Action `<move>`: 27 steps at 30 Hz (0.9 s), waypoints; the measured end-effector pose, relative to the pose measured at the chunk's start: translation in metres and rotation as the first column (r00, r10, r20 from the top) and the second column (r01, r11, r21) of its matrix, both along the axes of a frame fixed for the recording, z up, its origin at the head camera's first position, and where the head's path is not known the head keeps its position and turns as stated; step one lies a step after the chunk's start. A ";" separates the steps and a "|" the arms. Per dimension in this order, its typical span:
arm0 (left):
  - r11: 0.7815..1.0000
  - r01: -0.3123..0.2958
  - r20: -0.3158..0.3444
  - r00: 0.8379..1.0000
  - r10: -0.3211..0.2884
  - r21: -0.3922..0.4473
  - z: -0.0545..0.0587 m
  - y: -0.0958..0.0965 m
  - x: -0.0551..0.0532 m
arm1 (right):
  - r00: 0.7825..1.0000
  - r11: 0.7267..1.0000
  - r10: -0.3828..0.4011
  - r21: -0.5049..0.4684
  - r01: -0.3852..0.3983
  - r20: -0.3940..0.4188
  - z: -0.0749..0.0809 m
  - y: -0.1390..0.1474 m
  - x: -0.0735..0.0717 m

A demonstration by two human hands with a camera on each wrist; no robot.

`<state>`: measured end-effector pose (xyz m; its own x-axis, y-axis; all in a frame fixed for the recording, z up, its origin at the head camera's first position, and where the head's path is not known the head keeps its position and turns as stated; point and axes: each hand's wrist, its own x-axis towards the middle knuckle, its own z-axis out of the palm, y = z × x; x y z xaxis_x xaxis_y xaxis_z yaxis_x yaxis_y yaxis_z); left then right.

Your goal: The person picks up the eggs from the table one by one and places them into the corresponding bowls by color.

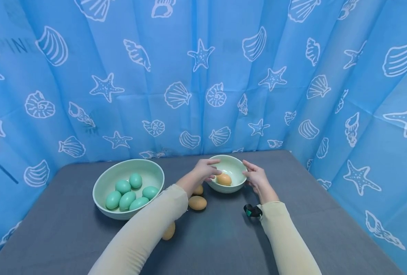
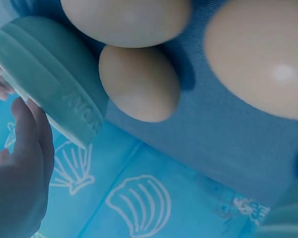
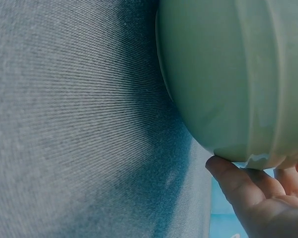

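Observation:
A small pale green bowl (image 1: 236, 164) stands towards the back of the table with a brown egg (image 1: 223, 179) inside. My left hand (image 1: 204, 169) reaches over its left rim, fingers stretched loosely above the egg. In the left wrist view this hand (image 2: 22, 158) shows beside the bowl's (image 2: 49, 79) rim, with nothing in its fingers. My right hand (image 1: 257, 178) holds the bowl by the right rim. Seen from the right wrist, a fingertip of the right hand (image 3: 268, 198) presses against the outer wall of the bowl (image 3: 208, 74), and other fingers are partly hidden.
A larger pale green bowl (image 1: 98, 191) with several turquoise eggs (image 1: 127, 200) stands at the left. Brown eggs lie on the grey table: one egg (image 1: 197, 203) before the small bowl, another egg (image 1: 169, 231) half behind my left sleeve (image 1: 148, 233). A blue shell-patterned curtain (image 1: 176, 126) surrounds the table.

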<state>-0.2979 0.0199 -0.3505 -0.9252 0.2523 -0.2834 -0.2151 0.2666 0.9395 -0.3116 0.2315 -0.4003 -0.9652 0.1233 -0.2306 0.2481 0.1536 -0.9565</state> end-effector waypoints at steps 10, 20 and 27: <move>0.997 -0.056 -0.123 0.991 0.050 -0.048 0.002 -0.026 0.016 | 1.000 1.000 -0.007 -0.008 0.007 0.009 0.003 0.001 0.000; 0.980 -0.098 -0.164 0.984 0.069 -0.174 -0.011 -0.056 0.032 | 1.000 1.000 -0.015 0.003 0.015 0.024 0.003 0.002 -0.002; 0.979 -0.085 -0.120 0.991 0.064 -0.183 -0.031 -0.058 0.040 | 0.999 1.000 -0.011 -0.006 0.011 0.034 0.000 0.001 -0.001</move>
